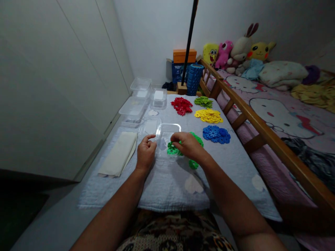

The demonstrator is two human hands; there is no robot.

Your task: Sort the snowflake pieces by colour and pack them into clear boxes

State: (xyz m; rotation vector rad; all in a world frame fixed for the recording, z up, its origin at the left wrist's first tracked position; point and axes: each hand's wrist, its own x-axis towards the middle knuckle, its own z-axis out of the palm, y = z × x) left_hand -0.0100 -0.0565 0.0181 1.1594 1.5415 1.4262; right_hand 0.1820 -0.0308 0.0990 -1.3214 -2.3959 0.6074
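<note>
My right hand [188,144] has its fingers pinched together over the right side of a clear plastic container [169,126]. A green flower-shaped plastic disc [171,149] shows at its fingertips, partly covered by the thumb. Beyond and below this hand are more green discs [197,138], some hidden by it; a separate green disc [193,164] lies near the wrist. At the container's left side, my left hand [146,151] is closed, its index finger and thumb curled close to the wall. Whether it grips anything is hidden.
Red discs [181,105], lime discs [203,101], yellow discs [208,115] and blue discs [216,134] lie in piles. More clear containers [133,105] stand at the far left. A folded cream cloth [117,155] lies left. A wooden bed rail [246,113] borders the right side.
</note>
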